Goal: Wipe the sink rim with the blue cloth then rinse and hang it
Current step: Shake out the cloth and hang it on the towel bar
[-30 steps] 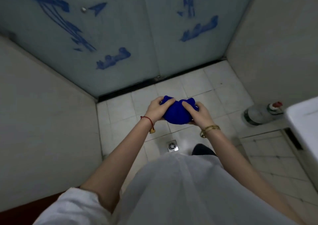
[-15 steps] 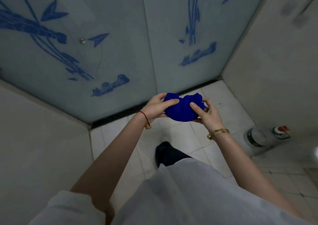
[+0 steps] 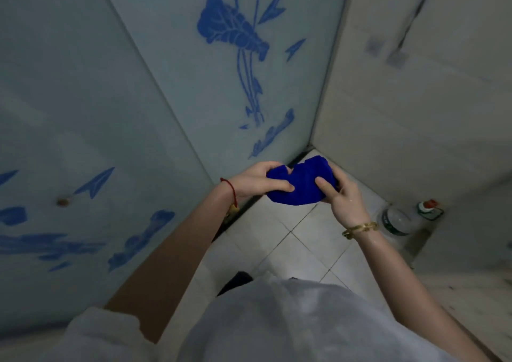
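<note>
The blue cloth (image 3: 300, 184) is bunched into a wad, held in front of me at chest height over the tiled floor. My left hand (image 3: 256, 181) grips its left end, thumb laid across the front. My right hand (image 3: 342, 195) grips the right end, with its thumb pressed on the cloth. The sink is out of view.
A frosted glass partition with blue flower prints (image 3: 232, 31) stands close ahead and to the left. A beige tiled wall (image 3: 415, 128) closes the right side. A clear plastic bottle with a red cap (image 3: 401, 217) lies on the floor by that wall. White floor tiles (image 3: 291, 248) show below my hands.
The view has swung up and to the right; the sink corner and floor drain have left the frame. Both hands have kept hold of the bunched cloth and risen slightly.
</note>
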